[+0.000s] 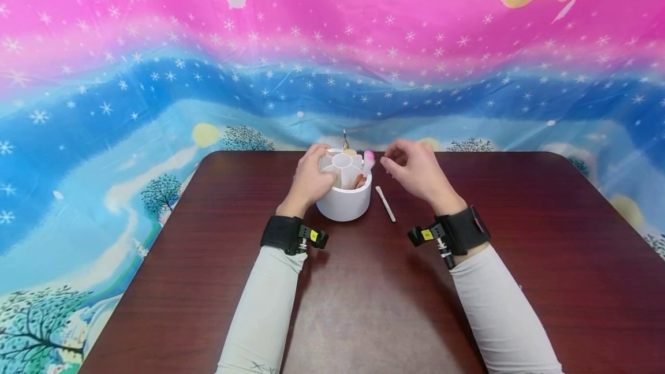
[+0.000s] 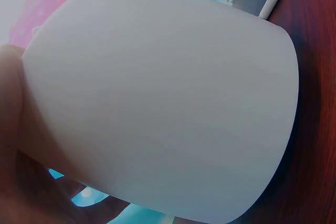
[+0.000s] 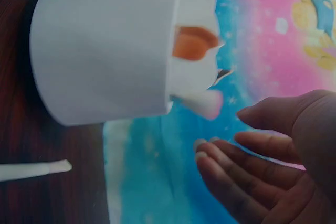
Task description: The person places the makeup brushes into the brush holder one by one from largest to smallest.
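Observation:
A white round organizer [image 1: 343, 206] with a divided top stands near the table's far edge. My left hand [image 1: 310, 176] grips its left side, thumb over the near rim. In the left wrist view the organizer's smooth wall [image 2: 163, 98] fills most of the frame. A makeup brush with pink-and-white bristles [image 3: 202, 103] leans out of its right side. Beside an orange-brown item [image 3: 193, 44], a dark pointed tip [image 3: 222, 75] also sticks up from it. To the right, my right hand [image 1: 418, 169] hovers with loosely bent fingers, apart from the brush and holding nothing.
A slim white brush [image 1: 385, 205] lies on the dark red-brown table [image 1: 234, 281], just right of the organizer. Behind the table hangs a colourful printed cloth [image 1: 332, 74]. Black straps with small cameras [image 1: 317, 238] circle both wrists.

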Demonstrator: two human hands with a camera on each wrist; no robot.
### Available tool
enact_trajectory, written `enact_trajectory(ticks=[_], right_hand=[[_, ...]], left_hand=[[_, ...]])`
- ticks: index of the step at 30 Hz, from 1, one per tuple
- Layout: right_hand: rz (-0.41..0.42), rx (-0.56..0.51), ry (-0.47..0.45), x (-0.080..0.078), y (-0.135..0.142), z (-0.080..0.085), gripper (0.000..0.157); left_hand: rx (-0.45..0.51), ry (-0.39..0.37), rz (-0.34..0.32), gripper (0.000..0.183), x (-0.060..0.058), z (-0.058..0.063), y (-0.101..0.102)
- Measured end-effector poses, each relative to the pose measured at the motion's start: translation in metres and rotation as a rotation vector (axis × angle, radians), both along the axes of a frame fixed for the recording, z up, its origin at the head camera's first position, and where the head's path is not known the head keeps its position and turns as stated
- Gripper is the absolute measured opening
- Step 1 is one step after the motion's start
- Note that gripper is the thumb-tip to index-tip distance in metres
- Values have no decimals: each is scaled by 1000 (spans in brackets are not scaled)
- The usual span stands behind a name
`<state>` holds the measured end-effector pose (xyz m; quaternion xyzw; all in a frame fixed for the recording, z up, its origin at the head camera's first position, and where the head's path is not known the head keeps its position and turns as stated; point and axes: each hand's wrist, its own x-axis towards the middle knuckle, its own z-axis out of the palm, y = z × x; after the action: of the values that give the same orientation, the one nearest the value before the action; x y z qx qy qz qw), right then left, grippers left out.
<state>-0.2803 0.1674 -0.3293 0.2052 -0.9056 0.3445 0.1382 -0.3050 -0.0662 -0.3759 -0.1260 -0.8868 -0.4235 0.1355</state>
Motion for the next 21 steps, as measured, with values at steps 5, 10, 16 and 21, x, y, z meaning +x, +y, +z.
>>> enact_trajectory(ticks=[5,10,16,21], right_hand=[[-3,235,-113,-9,4,-16,14],[15,360,-248,-12,4,-28,19],[4,385,-298,-14,3,-36,20],[-4,416,-347,-14,0,-43,16]], left_hand=[[-2,-6,2,44,0,0,-1],[-9,-9,6,45,0,0,-1],[-3,-1,0,43,0,0,0],[-7,1,0,44,0,0,0]])
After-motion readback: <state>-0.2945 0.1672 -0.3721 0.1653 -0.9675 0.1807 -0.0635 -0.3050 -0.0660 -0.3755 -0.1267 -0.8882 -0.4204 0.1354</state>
